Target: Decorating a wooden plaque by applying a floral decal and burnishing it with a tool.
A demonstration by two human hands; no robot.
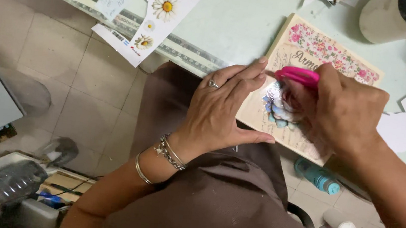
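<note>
A decorated wooden board (316, 55), its top edge papered with a pink floral strip, lies at the near edge of the pale green bench (234, 21), one corner jutting over my lap. On its lower part sits a small cut-out of blue and white flowers (277, 107), and that is where the work is. My right hand (341, 109) is closed around a bright pink tool (296, 75), pinching it with the tip lying just above the cut-out; what kind of tool it is, I cannot tell. My left hand (224, 106) lies flat and spread on the board's near edge, fingers together and thumb out, holding it steady.

I judge this to be the pressing-down stage, the cut-out being smoothed onto the wood. The next stroke would call for light, even pressure from the middle outward, with the left hand keeping the board from sliding.

Sheets of daisy stickers (166, 8) lie further up the bench, a large white jar with a dark lid (402, 17) at the far right, and a teal bottle (318, 175) on the tiled floor below.
</note>
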